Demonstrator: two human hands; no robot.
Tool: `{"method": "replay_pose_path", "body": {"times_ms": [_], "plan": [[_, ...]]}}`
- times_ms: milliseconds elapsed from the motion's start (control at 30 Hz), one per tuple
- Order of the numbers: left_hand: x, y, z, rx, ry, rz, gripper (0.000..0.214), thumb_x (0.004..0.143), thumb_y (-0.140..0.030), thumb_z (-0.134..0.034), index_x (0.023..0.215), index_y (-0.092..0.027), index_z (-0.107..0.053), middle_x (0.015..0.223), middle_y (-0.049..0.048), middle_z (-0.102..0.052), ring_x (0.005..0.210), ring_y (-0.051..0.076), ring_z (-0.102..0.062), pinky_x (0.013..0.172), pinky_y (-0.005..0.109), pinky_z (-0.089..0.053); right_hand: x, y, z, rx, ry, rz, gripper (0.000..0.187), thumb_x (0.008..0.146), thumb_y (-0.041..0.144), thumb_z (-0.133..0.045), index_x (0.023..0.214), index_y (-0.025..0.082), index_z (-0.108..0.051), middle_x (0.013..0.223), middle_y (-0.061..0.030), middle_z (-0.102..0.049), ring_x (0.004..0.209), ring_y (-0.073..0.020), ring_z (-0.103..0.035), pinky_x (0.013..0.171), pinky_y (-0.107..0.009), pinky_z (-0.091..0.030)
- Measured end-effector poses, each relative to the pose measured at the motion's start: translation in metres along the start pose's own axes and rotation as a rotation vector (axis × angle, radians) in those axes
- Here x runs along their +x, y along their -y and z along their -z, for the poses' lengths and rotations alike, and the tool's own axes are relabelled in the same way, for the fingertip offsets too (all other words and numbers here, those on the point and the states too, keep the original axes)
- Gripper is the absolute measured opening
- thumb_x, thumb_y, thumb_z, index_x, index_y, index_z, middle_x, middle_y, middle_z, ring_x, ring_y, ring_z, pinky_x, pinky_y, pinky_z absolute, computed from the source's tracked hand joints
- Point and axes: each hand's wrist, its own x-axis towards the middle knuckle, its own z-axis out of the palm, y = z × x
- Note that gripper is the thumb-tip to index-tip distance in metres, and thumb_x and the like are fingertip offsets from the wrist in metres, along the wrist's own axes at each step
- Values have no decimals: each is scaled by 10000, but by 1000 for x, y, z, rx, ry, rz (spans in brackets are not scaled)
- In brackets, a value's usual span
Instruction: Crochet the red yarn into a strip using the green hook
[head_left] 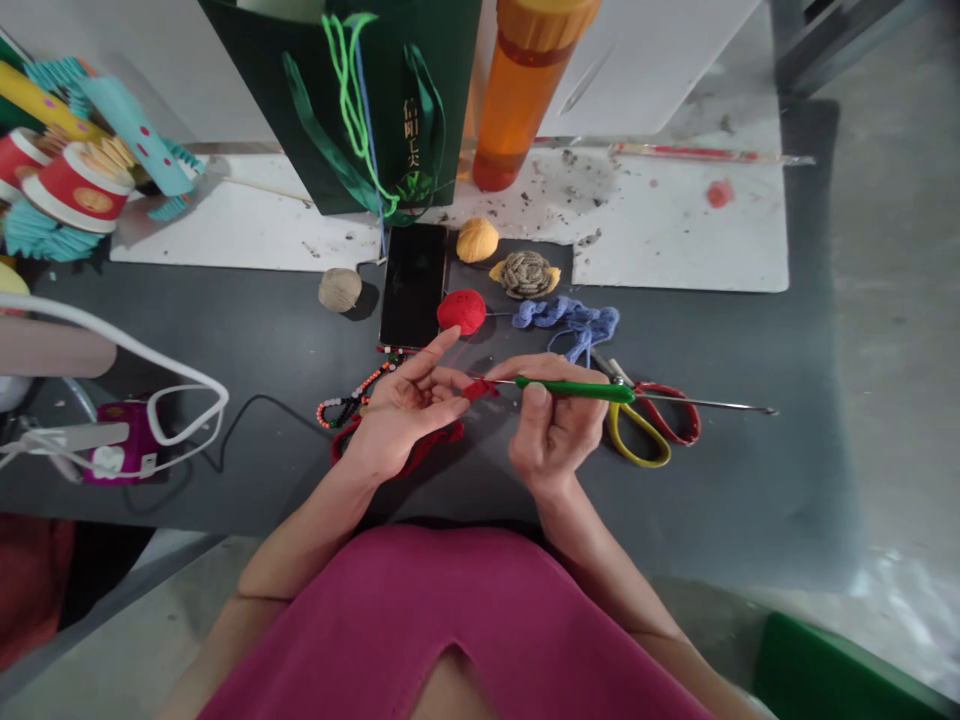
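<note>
Between thumb and fingers, my left hand [401, 415] pinches a small red crochet piece [480, 389], its index finger stretched toward a red yarn ball [461, 312]. My right hand [559, 425] grips a crochet hook [577, 389] by its green handle. The hook's left tip meets the red piece; its other metal end points right. Under my left hand lie a red knitted strip [431, 448] and a beaded string [352, 400], both partly covered. Scissors [652, 425] with red and yellow handles rest just beyond my right hand.
Behind the hands are a black phone [414, 285], a beige yarn ball [340, 290], a yellow yarn ball [477, 240], a crocheted flower [526, 274] and blue crochet work [574, 322]. A green paper bag [360, 110] and an orange bottle [517, 100] stand farther back. A white cable [135, 345] loops at left.
</note>
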Motion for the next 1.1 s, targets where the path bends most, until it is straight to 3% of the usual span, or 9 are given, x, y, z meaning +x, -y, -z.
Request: {"method": "replay_pose_path", "body": {"times_ms": [167,333,533,800,933,1033,1100], "plan": [[-1,-1,-1,24,4,-5,808,713,-201,-944,1471,-294,-682,803,-36,-758,674,72,-587,664,200,-487,-3,1,0,34,56,-69,103,1075,280,-529,1155,312,-586,907,-12,-781,801,-225,-787,759,-441,-645],[-2,-3,-1,37,26,-12,835,724,-244,-947,1504,-290,-651,767,-49,-735,692,94,-623,682,220,-506,0,5,-2,54,78,-17,113,1084,257,-518,1146,291,-606,854,-13,-762,763,-204,-771,700,-390,-632],[-2,-2,-1,41,-40,-45,632,756,-355,-946,1354,-271,-761,732,-62,-664,707,75,-593,714,207,-497,1,7,-3,69,65,-10,135,1080,231,-515,1155,283,-615,863,-14,-727,774,-197,-768,694,-378,-635],[-3,-3,-3,149,-85,-118,546,765,-189,-858,1299,-282,-791,803,-44,-615,743,89,-547,716,212,-479,-1,10,-4,73,-4,-68,146,1080,278,-522,1149,325,-642,838,-7,-725,678,-214,-738,622,-415,-621],[-5,-6,-4,168,-70,-90,531,762,-165,-814,1281,-276,-801,797,-42,-565,709,86,-486,657,204,-448,-3,12,-4,92,-10,-213,129,1095,321,-514,1080,315,-641,832,-1,-763,685,-209,-717,654,-414,-603],[-6,-5,-2,143,-7,-53,548,773,-201,-822,1315,-272,-785,799,-43,-553,701,85,-497,657,208,-467,-6,8,-8,205,-28,-394,169,1117,357,-462,1041,318,-608,801,3,-743,649,-201,-712,588,-379,-578],[-6,-3,-2,145,17,-50,579,785,-227,-837,1358,-267,-760,812,-42,-556,701,85,-509,673,218,-490,-8,2,-10,304,-10,-440,152,1124,345,-435,1077,326,-578,781,12,-722,626,-195,-718,555,-357,-590]]}}
